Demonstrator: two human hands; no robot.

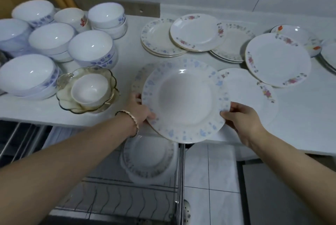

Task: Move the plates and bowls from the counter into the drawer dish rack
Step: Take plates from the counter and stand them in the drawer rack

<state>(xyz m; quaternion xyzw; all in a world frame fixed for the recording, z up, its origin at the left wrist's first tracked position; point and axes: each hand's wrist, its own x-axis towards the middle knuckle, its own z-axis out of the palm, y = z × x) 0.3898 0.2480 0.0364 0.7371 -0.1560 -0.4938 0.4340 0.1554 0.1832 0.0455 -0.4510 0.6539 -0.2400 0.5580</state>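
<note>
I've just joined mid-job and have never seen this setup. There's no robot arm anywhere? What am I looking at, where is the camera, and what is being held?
There is no machine: a person works with bare hands, and the single picture comes from a camera worn on their head, looking down. The left hand and right hand each grip one side of a blue-flowered plate, held over the front edge of the counter. On the counter, stacked white bowls and a glass bowl stand to the left, and flowered plates lie to the right. Below, the open drawer dish rack already holds some plates.
</note>
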